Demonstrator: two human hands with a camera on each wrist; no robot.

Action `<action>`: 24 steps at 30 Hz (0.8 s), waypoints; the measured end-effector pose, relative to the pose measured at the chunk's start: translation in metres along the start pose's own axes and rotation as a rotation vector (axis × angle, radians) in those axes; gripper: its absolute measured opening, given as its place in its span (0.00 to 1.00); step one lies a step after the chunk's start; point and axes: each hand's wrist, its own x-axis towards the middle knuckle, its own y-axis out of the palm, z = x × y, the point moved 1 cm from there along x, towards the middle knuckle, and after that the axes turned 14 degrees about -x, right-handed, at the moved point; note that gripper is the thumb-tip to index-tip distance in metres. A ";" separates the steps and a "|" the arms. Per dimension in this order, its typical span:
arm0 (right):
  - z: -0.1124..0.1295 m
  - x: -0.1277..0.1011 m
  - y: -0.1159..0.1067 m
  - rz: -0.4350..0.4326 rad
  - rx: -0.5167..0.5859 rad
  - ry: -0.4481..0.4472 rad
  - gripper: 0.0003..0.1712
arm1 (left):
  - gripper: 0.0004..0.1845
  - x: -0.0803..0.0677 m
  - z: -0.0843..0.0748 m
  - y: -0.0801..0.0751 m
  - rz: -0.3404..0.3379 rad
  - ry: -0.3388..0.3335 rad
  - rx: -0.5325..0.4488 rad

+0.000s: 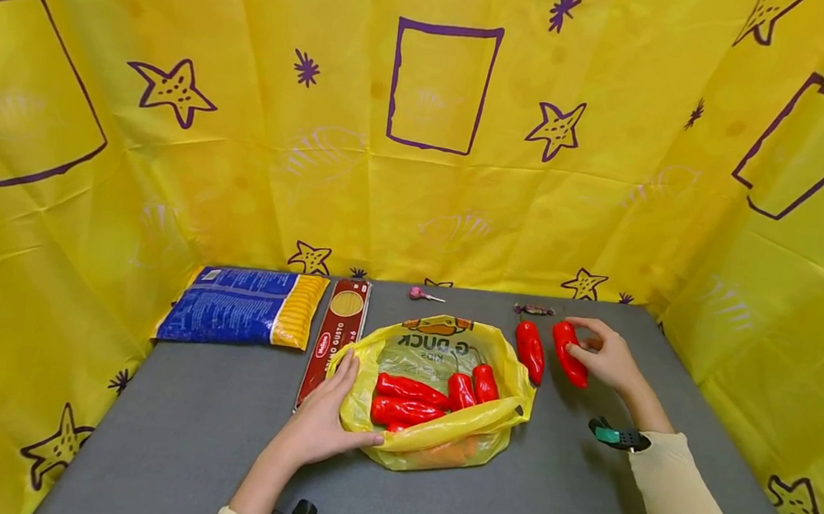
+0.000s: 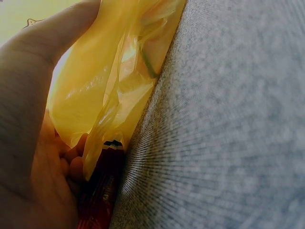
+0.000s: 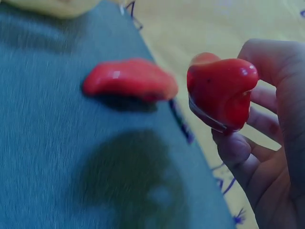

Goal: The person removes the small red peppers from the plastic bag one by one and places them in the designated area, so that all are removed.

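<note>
A yellow plastic bag [image 1: 431, 449] with "G DUCK" print lies mouth up on the grey table. Several red peppers [image 1: 408, 411] are inside it, and something orange shows through its front. My left hand [image 1: 326, 414] holds the bag's left rim, thumb along the front edge; the left wrist view shows fingers curled at the thin plastic [image 2: 109, 95]. To the right of the bag, my right hand [image 1: 607, 354] pinches a red pepper [image 1: 568, 355] between thumb and fingers, and the right wrist view shows this pepper [image 3: 221, 93] held above the table. Another red pepper [image 1: 529, 351] lies beside the bag.
A blue and yellow packet [image 1: 236, 306] lies at the back left. A dark red spaghetti pack [image 1: 321, 348] is partly covered by the bag and left hand. Behind are a pink lollipop [image 1: 417, 293] and a wrapped candy [image 1: 533, 309]. Yellow patterned cloth [image 1: 431, 209] surrounds the table.
</note>
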 end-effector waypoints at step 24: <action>-0.047 0.026 0.013 0.125 -0.117 0.104 0.33 | 0.72 0.000 0.000 0.001 0.003 0.018 -0.001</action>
